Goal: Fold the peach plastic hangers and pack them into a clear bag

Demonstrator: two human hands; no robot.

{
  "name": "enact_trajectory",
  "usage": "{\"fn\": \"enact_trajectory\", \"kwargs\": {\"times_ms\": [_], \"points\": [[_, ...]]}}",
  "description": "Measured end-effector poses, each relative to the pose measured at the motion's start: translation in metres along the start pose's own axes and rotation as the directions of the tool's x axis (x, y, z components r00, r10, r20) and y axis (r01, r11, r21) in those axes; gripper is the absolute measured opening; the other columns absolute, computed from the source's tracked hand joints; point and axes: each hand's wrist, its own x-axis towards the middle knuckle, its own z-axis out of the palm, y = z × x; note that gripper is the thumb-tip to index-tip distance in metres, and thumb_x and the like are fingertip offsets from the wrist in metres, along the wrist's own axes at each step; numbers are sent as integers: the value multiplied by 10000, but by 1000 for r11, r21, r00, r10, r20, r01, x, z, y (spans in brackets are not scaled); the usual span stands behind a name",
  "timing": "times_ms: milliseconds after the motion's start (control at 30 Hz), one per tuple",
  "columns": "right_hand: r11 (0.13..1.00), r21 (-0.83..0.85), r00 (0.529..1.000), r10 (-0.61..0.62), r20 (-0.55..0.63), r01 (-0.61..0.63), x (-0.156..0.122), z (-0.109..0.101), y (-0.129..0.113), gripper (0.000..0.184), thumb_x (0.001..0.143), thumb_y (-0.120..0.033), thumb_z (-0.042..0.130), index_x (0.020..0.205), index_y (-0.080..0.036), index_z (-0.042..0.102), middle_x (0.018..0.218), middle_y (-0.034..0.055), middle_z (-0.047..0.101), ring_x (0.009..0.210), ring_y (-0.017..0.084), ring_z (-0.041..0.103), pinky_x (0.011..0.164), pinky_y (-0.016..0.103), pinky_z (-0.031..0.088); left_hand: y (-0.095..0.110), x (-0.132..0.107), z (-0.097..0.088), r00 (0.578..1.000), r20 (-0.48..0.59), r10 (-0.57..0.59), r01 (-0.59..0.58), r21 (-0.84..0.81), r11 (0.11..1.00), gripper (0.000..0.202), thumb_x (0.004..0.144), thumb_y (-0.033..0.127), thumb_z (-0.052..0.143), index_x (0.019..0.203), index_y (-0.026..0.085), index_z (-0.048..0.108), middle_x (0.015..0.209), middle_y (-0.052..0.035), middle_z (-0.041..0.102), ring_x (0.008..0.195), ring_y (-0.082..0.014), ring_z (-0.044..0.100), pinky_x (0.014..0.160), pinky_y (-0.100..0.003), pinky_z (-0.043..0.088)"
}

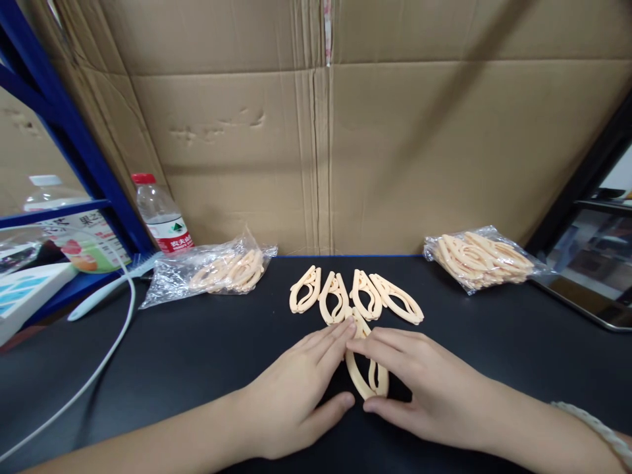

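A peach plastic folding clip [368, 372] lies on the black table [197, 355] between my two hands. My left hand [296, 388] rests flat with fingers stretched, fingertips touching the clip's far end and thumb near its close end. My right hand [419, 388] mirrors it, with its fingers over the clip's right side and its thumb at the near end. Just beyond lies a fanned row of several identical clips [355, 296].
A clear bag of clips [217, 271] lies at back left, another bag of clips [481, 258] at back right. A water bottle [162, 214], a white cable [116, 329], blue shelving [64, 131] and a cardboard wall [345, 145] surround the table. A tablet [592, 276] sits far right.
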Motion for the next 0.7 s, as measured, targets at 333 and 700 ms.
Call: {"fn": "enact_trajectory", "kwargs": {"times_ms": [333,700], "points": [[995,-95,992,41,117,-30,2,-1,2,229,830,-258,665,1042,-175,640,988,68,622,950,218,572,799,315,493,0,2,1,989,-117,-92,103,91,991,473,864,257,553,1313,164,440,1333,-130,524,1238,-280,476,1036,-457,437],[985,-145,995,91,-34,-95,8,4,41,272,879,-245,614,1147,-191,615,1084,90,615,1008,227,586,890,371,491,-18,4,1,985,-123,-117,128,82,988,491,886,338,544,1334,162,450,1415,-156,466,1288,-289,458,1043,-467,428]]}}
